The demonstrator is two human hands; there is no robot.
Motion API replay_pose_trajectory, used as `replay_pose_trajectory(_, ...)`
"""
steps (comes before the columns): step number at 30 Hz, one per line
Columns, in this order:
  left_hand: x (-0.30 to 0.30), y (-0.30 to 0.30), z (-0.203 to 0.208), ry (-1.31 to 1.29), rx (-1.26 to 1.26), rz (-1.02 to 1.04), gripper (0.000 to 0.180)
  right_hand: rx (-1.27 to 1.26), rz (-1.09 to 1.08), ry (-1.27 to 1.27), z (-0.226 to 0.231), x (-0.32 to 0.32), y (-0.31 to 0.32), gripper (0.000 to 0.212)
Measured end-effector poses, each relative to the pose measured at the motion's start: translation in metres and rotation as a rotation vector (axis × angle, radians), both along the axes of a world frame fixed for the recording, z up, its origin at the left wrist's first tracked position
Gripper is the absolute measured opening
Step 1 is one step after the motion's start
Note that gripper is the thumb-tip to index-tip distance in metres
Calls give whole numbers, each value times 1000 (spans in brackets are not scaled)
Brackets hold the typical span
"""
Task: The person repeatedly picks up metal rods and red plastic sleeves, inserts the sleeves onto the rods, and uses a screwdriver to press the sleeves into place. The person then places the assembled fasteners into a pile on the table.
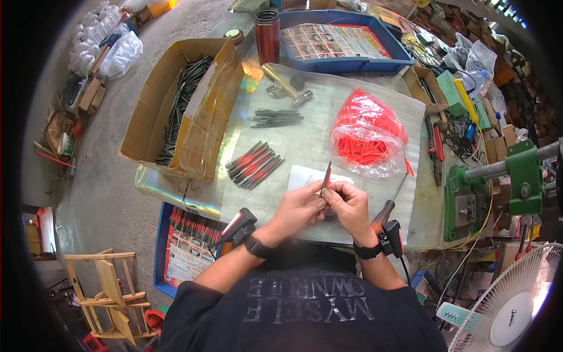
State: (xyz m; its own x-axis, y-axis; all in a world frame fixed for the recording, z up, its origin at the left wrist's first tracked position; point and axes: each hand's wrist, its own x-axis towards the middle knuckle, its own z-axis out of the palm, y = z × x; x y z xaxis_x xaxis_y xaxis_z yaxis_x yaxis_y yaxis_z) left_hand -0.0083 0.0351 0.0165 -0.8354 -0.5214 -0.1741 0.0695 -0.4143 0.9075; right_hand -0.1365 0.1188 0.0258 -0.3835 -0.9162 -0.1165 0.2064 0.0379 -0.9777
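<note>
In front of my chest, a slim dark piece with a pointed tip and a red part [326, 175] stands upright between my fingers. My left hand [301, 206] is closed around its lower part. My right hand [349, 202] pinches it from the other side, thumb and fingertips touching my left fingers; the lower end is hidden. Under the hands lies a white sheet [299, 178]. To the left are a row of black pieces with red middles [254, 165] and, farther back, a small pile of plain dark pieces [275, 118]. A clear bag of red plastic parts [369, 134] sits behind my right hand.
A cardboard box [202, 138] of dark pieces stands left. A hammer [287, 86], red tumbler [267, 39] and blue tray [346, 63] are at the back. Rightward lie a screwdriver [385, 212], pliers [436, 154] and a green press [460, 202]. Another blue tray [159, 258] sits lower left.
</note>
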Motion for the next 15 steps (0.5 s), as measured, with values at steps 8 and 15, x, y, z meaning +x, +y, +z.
replay_pose_trajectory(8,1,2,-3,-8,93,-10,45,21,7,-101,6,-1,4,15)
replay_pose_trajectory(15,3,2,-1,20,114,-6,45,4,15,-48,6,0,4,14)
